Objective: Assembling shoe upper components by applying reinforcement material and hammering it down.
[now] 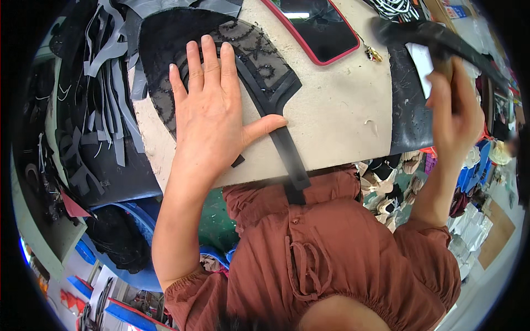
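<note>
My left hand [210,102] lies flat with fingers spread on a black shoe-upper piece [265,47] with sheer patterned mesh and dark strips. It presses the piece against the pale board [342,121]. From under my thumb a black strap [290,157] runs down past the board's near edge. Raised off to the right, my right hand [455,107] is closed round the short handle of a hammer [436,37]. The hammer's long dark head is smeared by motion, and my fingers hide most of the handle.
A phone in a red case [317,25] with a small charm [374,53] lies at the board's far side. Grey and black strips [113,94] are heaped on the left. A blue tub [135,220] with dark material stands below left. Shoe parts [389,198] lie lower right.
</note>
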### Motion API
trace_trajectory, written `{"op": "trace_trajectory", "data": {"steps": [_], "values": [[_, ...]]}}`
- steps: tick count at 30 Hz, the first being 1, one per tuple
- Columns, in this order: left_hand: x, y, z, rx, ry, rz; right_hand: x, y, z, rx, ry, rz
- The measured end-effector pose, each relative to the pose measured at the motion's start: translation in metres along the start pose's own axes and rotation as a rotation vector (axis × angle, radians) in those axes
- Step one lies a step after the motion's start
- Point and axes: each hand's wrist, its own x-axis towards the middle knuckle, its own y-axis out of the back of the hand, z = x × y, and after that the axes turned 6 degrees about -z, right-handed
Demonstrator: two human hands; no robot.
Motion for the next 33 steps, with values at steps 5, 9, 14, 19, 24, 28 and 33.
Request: {"op": "trace_trajectory", "data": {"steps": [5,9,14,19,24,28,33], "values": [[0.005,0.000,0.001,-0.037,-0.034,0.042,-0.016,-0.031,-0.035,-0.009,0.371,-0.337],[0.007,-0.007,-0.006,-0.086,-0.032,0.103,-0.005,-0.047,-0.048,0.212,0.491,-0.401],[0.002,-0.006,-0.010,-0.119,-0.032,0.128,0.000,-0.051,-0.057,0.006,0.461,-0.560],[0.003,-0.003,-0.019,-0.190,-0.118,0.120,0.009,-0.070,-0.066,0.178,0.555,-0.386],[-0.011,0.014,-0.053,-0.790,-0.150,0.204,0.022,-0.078,-0.066,0.195,0.521,-0.247],[-0.030,0.012,-0.073,-0.400,-0.017,0.376,0.044,-0.092,-0.083,0.059,0.470,-0.446],[-0.044,-0.003,-0.077,-0.217,0.052,0.425,0.053,-0.122,-0.096,0.009,0.460,-0.333]]}}
